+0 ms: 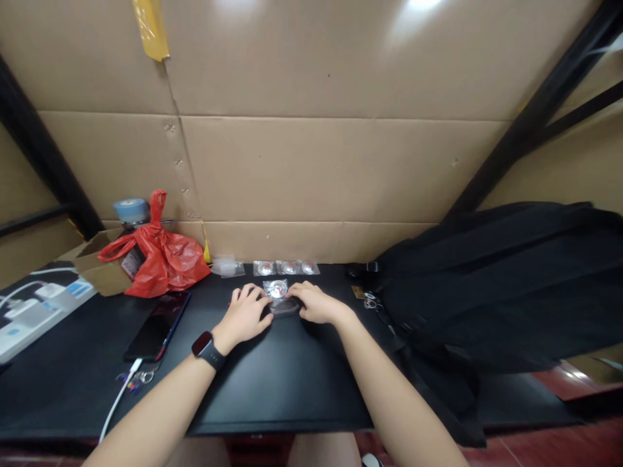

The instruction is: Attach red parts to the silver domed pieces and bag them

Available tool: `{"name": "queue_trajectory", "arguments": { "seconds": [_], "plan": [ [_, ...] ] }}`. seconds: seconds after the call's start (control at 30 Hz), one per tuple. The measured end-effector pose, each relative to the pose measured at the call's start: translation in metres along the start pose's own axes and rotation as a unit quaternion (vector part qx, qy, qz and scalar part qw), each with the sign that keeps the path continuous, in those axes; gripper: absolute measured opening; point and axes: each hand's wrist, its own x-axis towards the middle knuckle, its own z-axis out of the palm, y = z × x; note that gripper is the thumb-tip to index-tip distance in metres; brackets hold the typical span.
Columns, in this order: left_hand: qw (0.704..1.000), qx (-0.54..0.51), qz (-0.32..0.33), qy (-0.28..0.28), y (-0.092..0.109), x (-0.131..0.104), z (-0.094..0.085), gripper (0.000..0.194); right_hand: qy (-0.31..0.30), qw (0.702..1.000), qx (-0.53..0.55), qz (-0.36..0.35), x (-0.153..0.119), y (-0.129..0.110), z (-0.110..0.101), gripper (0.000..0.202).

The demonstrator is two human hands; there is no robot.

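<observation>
A small clear packet [276, 289] with a shiny, round, silver-coloured item and a spot of red inside lies on the black tabletop between my hands. Just below it sits a dark, rounded, see-through item [285, 307], whose kind I cannot make out. My left hand [247, 314] rests at the left of both, fingers spread, index fingertip and thumb near their edge. From the right, my right hand [314, 302] has its bent fingertips on the packet's right edge. A little red shows beside my left fingers. Behind stand similar clear packets [290, 267] in a row.
At left are a red plastic bag [168, 259], a cardboard box [104, 263], a charging phone [158, 326] and a power strip [43, 314]. Folded clear plastic [228, 266] lies near the cardboard wall [311, 168]. Black cloth [506, 285] covers the right side, beside keyrings [370, 300].
</observation>
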Motion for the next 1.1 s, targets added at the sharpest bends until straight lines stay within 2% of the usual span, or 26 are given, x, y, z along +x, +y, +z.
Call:
{"name": "queue_trajectory", "arguments": {
  "seconds": [0.17, 0.27, 0.4, 0.5, 0.57, 0.63, 0.7, 0.77, 0.87, 0.97, 1.1],
  "plan": [
    [0.999, -0.016, -0.021, 0.022, -0.001, 0.0, -0.001, 0.02, 0.029, 0.999, 0.026, -0.016, 0.007, 0.004, 0.006, 0.017],
    [0.997, -0.049, -0.06, 0.03, -0.001, 0.002, -0.001, 0.022, 0.059, 0.998, 0.035, -0.008, 0.009, 0.004, 0.008, 0.007],
    [0.983, -0.114, -0.145, 0.009, -0.004, 0.003, -0.003, 0.021, 0.079, 0.995, 0.055, 0.024, 0.01, 0.0, 0.01, 0.014],
    [0.98, -0.106, -0.169, 0.022, -0.004, 0.002, -0.003, 0.02, 0.085, 0.994, 0.041, 0.053, 0.011, -0.009, 0.014, 0.025],
    [0.983, -0.076, -0.165, 0.032, -0.002, 0.0, -0.002, 0.021, 0.097, 0.993, 0.007, 0.067, 0.012, -0.016, 0.017, 0.028],
    [0.985, -0.048, -0.162, 0.039, -0.001, -0.001, -0.002, 0.017, 0.116, 0.991, -0.02, 0.07, 0.012, -0.022, 0.018, 0.02],
    [0.987, -0.039, -0.151, 0.045, 0.001, -0.002, -0.002, 0.009, 0.128, 0.991, -0.013, 0.042, 0.011, -0.026, 0.016, 0.01],
    [0.99, -0.052, -0.121, 0.048, 0.002, -0.003, -0.004, 0.003, 0.115, 0.993, 0.013, -0.008, 0.01, -0.029, 0.014, 0.018],
    [0.993, -0.084, -0.08, 0.03, 0.004, -0.004, -0.008, 0.005, 0.066, 0.996, 0.022, -0.054, 0.009, -0.03, 0.014, 0.033],
    [0.993, -0.087, -0.078, 0.014, 0.005, -0.006, -0.009, 0.018, 0.048, 0.998, 0.016, -0.029, 0.01, -0.031, 0.016, 0.037],
    [0.99, -0.088, -0.102, 0.029, 0.001, -0.005, -0.004, 0.031, 0.058, 0.996, 0.069, 0.02, 0.009, -0.033, 0.012, 0.034]
  ]
}}
